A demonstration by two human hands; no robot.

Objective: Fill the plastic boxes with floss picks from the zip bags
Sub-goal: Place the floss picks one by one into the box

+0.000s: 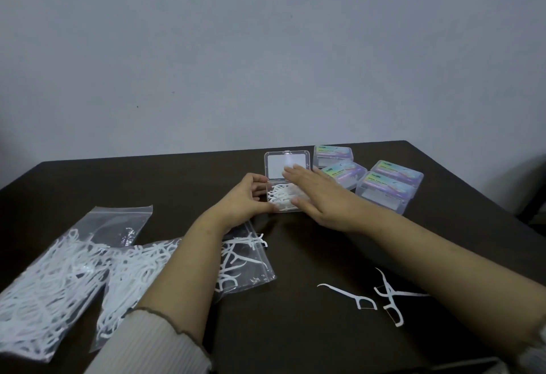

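A clear plastic box [273,161] stands open at the table's far middle, its lid raised, with white floss picks [280,193] inside. My left hand [245,197] grips the box's left side with curled fingers. My right hand [317,193] lies flat with straight fingers over the box's right part, covering some of the picks. Two zip bags of floss picks lie at the left: a full one [50,279] and another [139,273] partly under my left forearm. Three loose picks [384,296] lie near the front right.
Several shut plastic boxes with iridescent labels [384,187] are grouped at the far right, close to my right hand. The dark table [295,329] ends against a plain wall. A dark chair part [534,184] shows past the right edge.
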